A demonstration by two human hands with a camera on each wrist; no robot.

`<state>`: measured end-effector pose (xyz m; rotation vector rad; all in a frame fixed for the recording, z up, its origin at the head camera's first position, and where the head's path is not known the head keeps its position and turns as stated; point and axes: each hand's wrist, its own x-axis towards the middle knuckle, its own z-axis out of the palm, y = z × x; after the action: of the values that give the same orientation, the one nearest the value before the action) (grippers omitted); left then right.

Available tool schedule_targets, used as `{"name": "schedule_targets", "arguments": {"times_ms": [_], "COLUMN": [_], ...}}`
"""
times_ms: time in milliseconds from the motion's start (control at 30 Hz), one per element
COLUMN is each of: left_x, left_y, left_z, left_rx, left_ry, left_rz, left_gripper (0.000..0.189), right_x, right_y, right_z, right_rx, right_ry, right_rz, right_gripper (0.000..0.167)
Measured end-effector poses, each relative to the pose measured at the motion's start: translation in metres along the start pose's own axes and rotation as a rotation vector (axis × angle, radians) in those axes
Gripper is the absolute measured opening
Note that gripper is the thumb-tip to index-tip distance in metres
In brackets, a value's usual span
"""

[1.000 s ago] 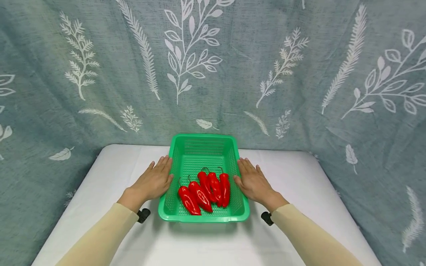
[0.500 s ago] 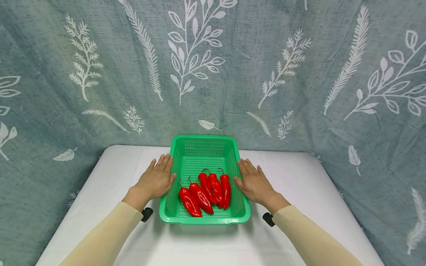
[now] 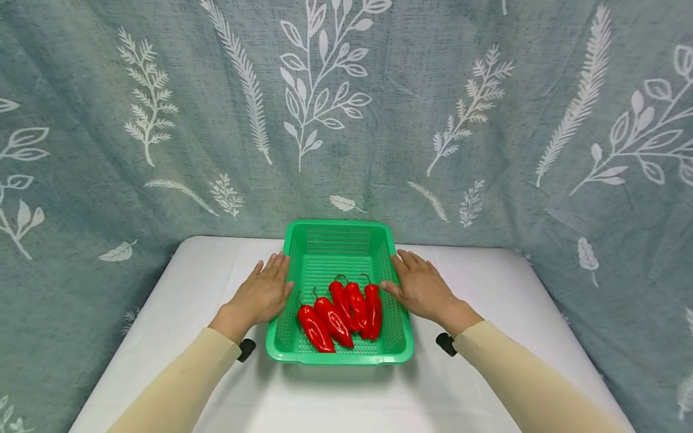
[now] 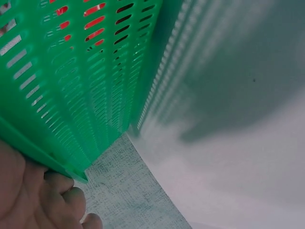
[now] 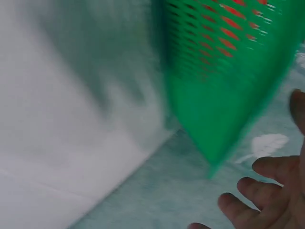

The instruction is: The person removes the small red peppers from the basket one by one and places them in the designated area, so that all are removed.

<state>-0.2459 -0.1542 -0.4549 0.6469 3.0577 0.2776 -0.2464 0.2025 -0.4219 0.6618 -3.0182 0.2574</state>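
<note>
A green plastic basket with slotted walls stands on the white table, and several shiny red peppers with curled stems lie in its front half. My left hand lies along the left rim, fingers straight and pointing away. In the left wrist view its fingers are right at the rim, beside the slotted wall. At the right rim is my right hand, fingers extended, with the thumb reaching over the basket's inside. The right wrist view shows those fingers spread, with a gap between them and the basket wall.
A white-covered table bears the basket near its far edge. Behind it and at both sides hangs a grey-green curtain with white leaf prints. A dark wrist device sits under the left wrist, another under the right.
My right hand has shifted a little up and over the right rim. The left hand keeps its place on the basket. The whole head view has drifted slightly; the peppers lie as before.
</note>
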Motion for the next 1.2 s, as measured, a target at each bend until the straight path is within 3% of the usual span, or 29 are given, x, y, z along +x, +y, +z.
{"name": "schedule_targets", "arguments": {"times_ms": [100,267,533,933,1200], "left_x": [0.0,0.0,0.001,0.003,0.003], "left_y": [-0.002,-0.006,-0.009,-0.017,-0.021], "left_z": [0.001,0.003,0.008,0.012,0.008], "left_rx": [-0.001,-0.011,-0.083,-0.239,-0.25], "left_ry": [0.005,0.013,-0.013,0.01,0.029], "left_rz": [-0.003,-0.002,-0.012,0.018,0.018], "left_gripper": [0.066,0.066,0.066,0.064,0.062], "right_x": [0.011,0.029,0.049,0.062,0.066], "right_y": [-0.014,-0.049,-0.089,-0.098,-0.099], "right_z": [-0.017,-0.032,-0.016,0.019,0.034], "right_rx": [0.066,0.252,0.455,0.853,0.874], "right_ry": [-0.013,-0.109,-0.191,-0.463,-0.552], "right_rz": [-0.036,-0.074,-0.155,-0.108,-0.095], "right_gripper": [0.077,0.079,0.077,0.084,0.083]}}
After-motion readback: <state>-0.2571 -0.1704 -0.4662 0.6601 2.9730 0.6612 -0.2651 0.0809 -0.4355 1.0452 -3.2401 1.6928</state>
